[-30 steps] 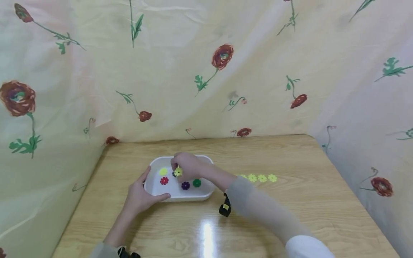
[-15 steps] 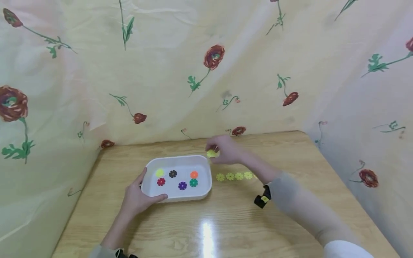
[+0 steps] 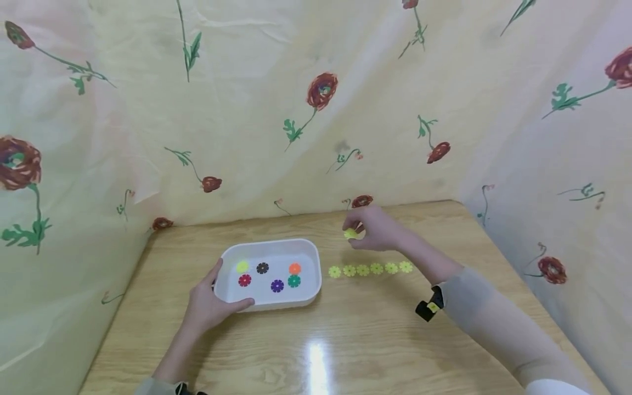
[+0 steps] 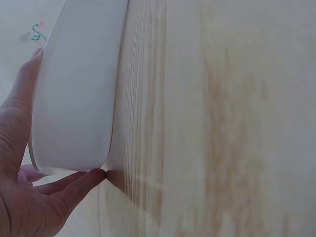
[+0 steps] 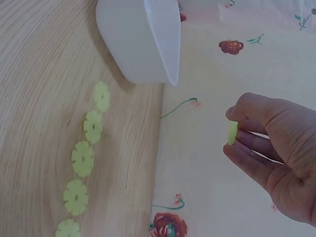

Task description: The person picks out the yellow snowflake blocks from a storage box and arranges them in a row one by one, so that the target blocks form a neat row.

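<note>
My right hand (image 3: 379, 229) pinches a yellow flower-shaped plastic disc (image 3: 351, 233) between thumb and fingertips, raised over the table behind a row of similar discs. In the right wrist view that held disc (image 5: 232, 132) is seen edge-on. The row of yellow discs (image 3: 362, 270) runs sideways on the table, right of a white plastic tray (image 3: 269, 306). At the tray's left end, my left hand (image 3: 204, 302) grips the corner, thumb along the front side and fingers at the end wall. Inside lie several loose discs: yellow (image 3: 242, 266), black (image 3: 263, 267), red (image 3: 244, 280), purple (image 3: 277, 286), orange (image 3: 294, 268) and green (image 3: 294, 281).
A wood-grain table (image 3: 276, 351) carries everything. Flower-printed cloth (image 3: 257, 120) hangs behind it and along both sides. Black wrist cameras, such as the right one (image 3: 428, 308), sit on both forearms.
My right hand has come out of the tray with a yellow disc and moved right, above the row. The left hand keeps its hold on the tray. The head view has shifted slightly.
</note>
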The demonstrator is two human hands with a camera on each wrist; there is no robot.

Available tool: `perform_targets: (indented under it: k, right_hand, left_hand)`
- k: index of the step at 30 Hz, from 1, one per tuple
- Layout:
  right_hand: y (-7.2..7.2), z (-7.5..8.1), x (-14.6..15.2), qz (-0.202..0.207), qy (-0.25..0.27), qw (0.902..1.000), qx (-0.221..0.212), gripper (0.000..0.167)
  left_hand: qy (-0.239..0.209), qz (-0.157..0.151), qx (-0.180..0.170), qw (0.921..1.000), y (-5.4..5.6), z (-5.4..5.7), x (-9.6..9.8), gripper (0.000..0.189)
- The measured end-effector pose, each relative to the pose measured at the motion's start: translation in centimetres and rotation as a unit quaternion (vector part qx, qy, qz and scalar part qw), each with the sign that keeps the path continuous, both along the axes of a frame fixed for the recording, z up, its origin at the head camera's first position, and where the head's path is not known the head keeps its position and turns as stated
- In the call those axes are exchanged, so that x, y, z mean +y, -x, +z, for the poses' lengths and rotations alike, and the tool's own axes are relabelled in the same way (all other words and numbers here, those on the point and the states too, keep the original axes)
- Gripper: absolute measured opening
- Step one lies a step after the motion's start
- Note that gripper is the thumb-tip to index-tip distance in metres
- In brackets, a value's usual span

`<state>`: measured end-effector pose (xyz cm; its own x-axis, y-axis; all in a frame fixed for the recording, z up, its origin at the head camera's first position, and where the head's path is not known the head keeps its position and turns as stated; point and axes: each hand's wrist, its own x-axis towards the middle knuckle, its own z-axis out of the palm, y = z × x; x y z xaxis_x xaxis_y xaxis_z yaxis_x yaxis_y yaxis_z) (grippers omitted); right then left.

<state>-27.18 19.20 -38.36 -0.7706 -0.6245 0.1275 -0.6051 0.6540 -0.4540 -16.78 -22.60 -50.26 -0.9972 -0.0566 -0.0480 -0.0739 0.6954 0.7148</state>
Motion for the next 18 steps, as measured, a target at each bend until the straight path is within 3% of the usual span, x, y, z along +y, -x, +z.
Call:
perform_targets:
  k: [10, 18]
  right_hand:
    - [-0.8, -0.9, 2.2, -0.004, 0.010, 0.9995, 0.028, 0.021]
    - [-0.9, -1.5, 4.1, -0.017, 0.006, 0.9997, 0.019, 0.019]
  left_hand:
    - [0.002, -0.001, -0.004, 1.0000, -0.3, 0.2, 0.0, 0.136]
    - [0.001, 0.000, -0.004, 1.0000, -0.3, 0.3, 0.1, 0.136]
